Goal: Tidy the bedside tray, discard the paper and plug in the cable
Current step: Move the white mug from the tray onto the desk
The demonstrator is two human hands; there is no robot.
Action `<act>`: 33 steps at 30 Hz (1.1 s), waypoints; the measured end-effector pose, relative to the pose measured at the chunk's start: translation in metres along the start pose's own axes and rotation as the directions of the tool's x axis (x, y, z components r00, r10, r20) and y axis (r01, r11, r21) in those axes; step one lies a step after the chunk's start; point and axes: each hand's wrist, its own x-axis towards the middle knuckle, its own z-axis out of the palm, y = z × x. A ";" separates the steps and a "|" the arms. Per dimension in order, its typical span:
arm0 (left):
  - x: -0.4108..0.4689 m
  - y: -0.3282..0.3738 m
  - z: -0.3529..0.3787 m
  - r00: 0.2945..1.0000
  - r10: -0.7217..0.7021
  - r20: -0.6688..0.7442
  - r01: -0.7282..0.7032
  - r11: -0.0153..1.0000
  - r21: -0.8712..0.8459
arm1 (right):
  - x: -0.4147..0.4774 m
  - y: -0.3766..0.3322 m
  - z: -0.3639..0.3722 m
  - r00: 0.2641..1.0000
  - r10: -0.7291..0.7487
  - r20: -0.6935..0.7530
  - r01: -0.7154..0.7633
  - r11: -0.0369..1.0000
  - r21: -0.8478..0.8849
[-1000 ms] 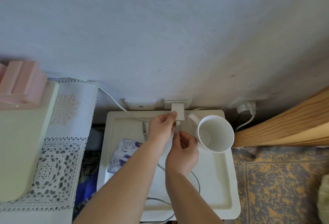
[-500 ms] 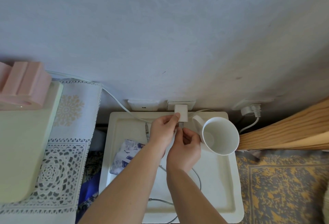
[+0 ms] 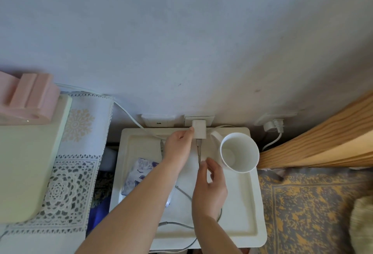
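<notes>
At the far left of the frame a pink holder (image 3: 28, 98) sits on a pale green block (image 3: 26, 156), which lies on a white lace cloth (image 3: 80, 144). A white cord (image 3: 125, 112) runs from behind the cloth down toward the white tray (image 3: 248, 213) in the lower centre. On the tray's left part, partly under the forearm, lies a blue-patterned paper packet (image 3: 139, 173).

The left hand (image 3: 178, 145) reaches up from the lower middle; its fingers are curled together, with the fingertips touching the left side of the white charger block (image 3: 199, 130). The block is plugged into a wall socket (image 3: 199, 120) at the base of the wall, just above the tray's far rim. A second wall plate (image 3: 157, 120) sits just left of that socket.

The grey cable (image 3: 199, 152) has its plug seated in the lower face of the charger. Its long axis there runs nearly straight up and down the frame, plug end pointing up to the wall. Lower down it passes behind the right hand, then curves across the tray and off its near edge.

The right hand (image 3: 210, 183) is below the charger, thumb and forefinger close together at the cable; whether they actually pinch it cannot be told. The other fingers are loosely curled.

Right of the hands a white mug (image 3: 239, 152) stands on the tray. Further right, a white plug (image 3: 272, 125) sits in another socket, beside a wooden bed frame (image 3: 323, 132) above a patterned rug (image 3: 302, 209).
</notes>
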 end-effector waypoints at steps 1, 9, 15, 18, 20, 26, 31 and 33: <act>-0.005 -0.001 -0.002 0.997 0.036 -0.062 -0.034 0.999 0.030 | -0.006 0.006 -0.011 1.000 -0.012 -0.006 0.012 1.000 -0.015; -0.043 -0.031 -0.012 0.986 0.046 -0.160 -0.039 0.998 0.046 | 0.034 0.000 -0.081 0.989 -0.145 0.012 0.145 0.981 -0.128; -0.061 -0.032 0.000 0.995 0.025 -0.095 -0.024 1.000 0.017 | 0.059 -0.025 -0.084 0.916 -0.309 0.255 0.339 0.937 -0.081; -0.069 -0.025 0.000 0.999 0.038 -0.037 -0.038 0.999 0.016 | 0.050 -0.033 -0.094 0.915 -0.345 0.209 0.359 0.933 -0.029; -0.074 -0.017 -0.001 0.999 -0.007 0.052 0.009 0.999 -0.038 | 0.042 -0.040 -0.105 0.899 -0.383 0.211 0.387 0.922 0.024; -0.109 0.014 -0.002 0.941 -0.123 0.316 0.265 0.847 -0.461 | 0.011 -0.093 -0.131 0.741 -0.547 0.389 0.565 0.821 0.079; -0.138 0.043 -0.040 0.936 -0.090 0.341 0.286 0.761 -0.583 | -0.018 -0.129 -0.131 0.669 -0.583 0.461 0.611 0.785 0.106; -0.149 0.054 -0.065 0.945 -0.059 0.322 0.254 0.753 -0.607 | -0.033 -0.145 -0.124 0.635 -0.598 0.488 0.622 0.771 0.135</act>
